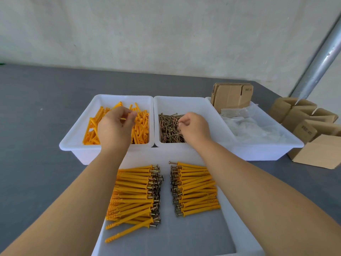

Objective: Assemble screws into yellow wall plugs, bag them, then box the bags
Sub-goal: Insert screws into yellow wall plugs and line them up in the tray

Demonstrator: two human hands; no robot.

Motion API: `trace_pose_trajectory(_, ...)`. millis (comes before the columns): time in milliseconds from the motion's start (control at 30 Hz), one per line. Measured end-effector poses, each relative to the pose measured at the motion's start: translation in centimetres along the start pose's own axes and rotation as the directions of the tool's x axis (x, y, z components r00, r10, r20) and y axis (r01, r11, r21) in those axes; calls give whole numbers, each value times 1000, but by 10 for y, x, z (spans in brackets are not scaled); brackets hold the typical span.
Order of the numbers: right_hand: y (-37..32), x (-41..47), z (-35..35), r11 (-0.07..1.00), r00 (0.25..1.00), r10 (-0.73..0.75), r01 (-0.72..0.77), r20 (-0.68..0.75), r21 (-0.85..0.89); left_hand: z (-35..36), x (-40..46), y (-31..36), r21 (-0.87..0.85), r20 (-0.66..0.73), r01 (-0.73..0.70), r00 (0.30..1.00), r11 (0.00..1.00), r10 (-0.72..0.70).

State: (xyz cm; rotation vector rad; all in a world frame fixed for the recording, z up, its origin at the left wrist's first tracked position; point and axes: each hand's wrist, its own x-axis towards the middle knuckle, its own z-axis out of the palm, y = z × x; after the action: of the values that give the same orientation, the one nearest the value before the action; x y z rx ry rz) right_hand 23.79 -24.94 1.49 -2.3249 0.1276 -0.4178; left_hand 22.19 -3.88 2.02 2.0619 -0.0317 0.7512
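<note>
The loose plugs [140,124] lie heaped in the left tub [77,139], and the left hand [115,126] reaches into them with fingers curled; it seems to pinch one plug at the fingertips, though the catch itself is mostly hidden. The screws [168,129] sit tangled in the middle tub [193,103], where the right hand [193,129] has thumb and forefinger pressed together on what looks like a single screw.

The risks, as I judge them: the tangle may give up two screws instead of one, or a screw may snag and scatter its neighbours. A plug taken by the wrong end would need turning before the screw can enter.

The loose plugs point every way, many with their long axis running roughly away from the person. The screws cross at all angles. In the near tray [230,224], finished pairs lie in two piles [134,191], long axes running left to right, screw heads facing the gap between them. A few at the near end of the left pile slant.

Bags [247,126] fill the right tub, with flat cartons [230,97] standing behind and folded boxes [313,145] on the table [36,111] to the right.
</note>
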Motion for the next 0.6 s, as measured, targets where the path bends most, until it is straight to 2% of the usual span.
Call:
trace_pose_trajectory(100,-4,1,-11,966,990,114,-92,-79,243,-1,-1,3,-208,62,139,990,968,-129)
trace_pose_trajectory(167,-7,-3,-21,879,977,213,-185,-13,439,-1,-2,7,-316,112,179,982,932,-151)
trace_pose_trajectory(267,-10,-19,-31,681,947,294,-302,129,667,1,-7,17,-462,233,231,963,856,-134)
trace_pose_trajectory(333,-9,-29,-31,649,941,293,-326,170,687,2,-12,22,-534,373,300,923,790,-99)
trace_pose_trajectory(433,-9,-39,-29,715,962,208,-274,178,643,6,-21,31,-560,520,367,853,743,-30)
trace_pose_trajectory(533,-9,-43,-29,748,976,96,-201,197,632,11,-28,37,-531,587,384,809,756,1)
trace_pose_trajectory(600,-9,-45,-29,734,978,52,-173,200,657,14,-31,39,-488,612,366,791,792,11)
